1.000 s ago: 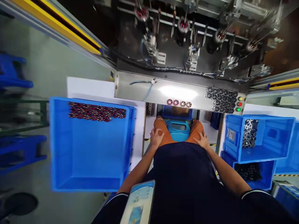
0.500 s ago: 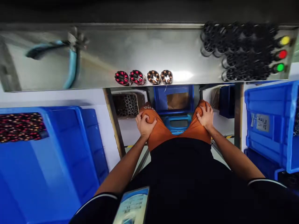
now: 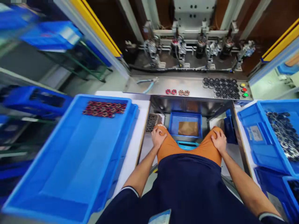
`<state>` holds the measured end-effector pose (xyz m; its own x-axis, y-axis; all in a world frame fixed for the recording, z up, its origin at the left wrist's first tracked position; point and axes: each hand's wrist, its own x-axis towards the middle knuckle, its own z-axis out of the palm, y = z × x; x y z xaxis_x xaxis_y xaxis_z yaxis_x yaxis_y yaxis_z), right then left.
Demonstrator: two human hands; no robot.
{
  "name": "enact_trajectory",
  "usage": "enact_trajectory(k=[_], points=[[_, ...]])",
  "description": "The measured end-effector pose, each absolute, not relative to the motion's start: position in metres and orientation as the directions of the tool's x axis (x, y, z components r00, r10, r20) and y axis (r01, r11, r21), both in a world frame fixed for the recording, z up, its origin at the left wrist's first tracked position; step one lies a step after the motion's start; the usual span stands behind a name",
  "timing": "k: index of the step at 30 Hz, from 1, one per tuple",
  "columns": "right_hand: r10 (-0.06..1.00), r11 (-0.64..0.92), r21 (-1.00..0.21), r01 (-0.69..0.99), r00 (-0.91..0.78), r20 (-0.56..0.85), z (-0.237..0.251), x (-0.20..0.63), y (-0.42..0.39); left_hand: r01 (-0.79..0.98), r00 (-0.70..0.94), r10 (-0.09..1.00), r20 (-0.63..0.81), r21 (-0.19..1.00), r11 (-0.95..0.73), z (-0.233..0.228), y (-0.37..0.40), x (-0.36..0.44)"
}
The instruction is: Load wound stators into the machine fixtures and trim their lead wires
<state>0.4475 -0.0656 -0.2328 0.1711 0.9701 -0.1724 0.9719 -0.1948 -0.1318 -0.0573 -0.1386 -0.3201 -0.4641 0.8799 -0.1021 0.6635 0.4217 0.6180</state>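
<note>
machine point(image 3: 193, 53) across the far side, dark-bedded, with a row of metal fixtures and a yellow strip up each flank. to the left, long blue bin point(image 3: 70, 155) set atop another, with a block of red-and-copper wound parts point(image 3: 104, 109) packed near its far end. to the right, smaller blue bin point(image 3: 249, 116) with a heap of metallic parts point(image 3: 282, 130) inside. between them, along the machine's front edge, metal ledge point(image 3: 174, 82). below it, between the two bins, orange trousers point(image 3: 171, 146) on bent legs, knees apart. past the knees, low under the ledge, blue crate point(image 3: 173, 124) holding a flat brown piece point(image 3: 188, 128). at the ledge's right, dense cluster of black parts point(image 3: 224, 87). left hand point(image 3: 158, 137) laid over the left knee, fingers loosely curved on the cloth; right hand point(image 3: 219, 141) likewise on the right knee, fingers spread. at the ledge's left, blue-handled pliers point(image 3: 149, 87), handles splayed. mid-ledge, near its front edge, two red wound parts point(image 3: 174, 91) beside two copper wound parts point(image 3: 181, 92). smallest, at the right end, yellow, red and green buttons point(image 3: 244, 90).
</note>
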Motion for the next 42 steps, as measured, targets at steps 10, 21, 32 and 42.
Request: enact_trajectory(k=[10, 21, 32, 42], points=[[0.988, -0.147, -0.252, 0.956, 0.153, 0.003, -0.237, 0.464, -0.068, 0.634, -0.464, 0.884, -0.051, 0.678, 0.372, -0.302, -0.143, -0.05], [0.991, -0.074, -0.355, 0.932, 0.108, 0.078, -0.234, 0.458, -0.062, 0.654, -0.335, 0.942, -0.008, 0.718, 0.238, -0.276, -0.143, -0.031], [0.986, 0.089, -0.458, 0.884, -0.014, 0.164, -0.213, 0.436, -0.094, 0.637, -0.265, 0.964, -0.003, 0.75, 0.178, -0.263, -0.158, -0.019], [0.986, 0.088, -0.42, 0.903, -0.019, 0.167, -0.149, 0.392, -0.152, 0.638, -0.338, 0.912, 0.231, 0.769, 0.042, -0.206, -0.117, -0.152]])
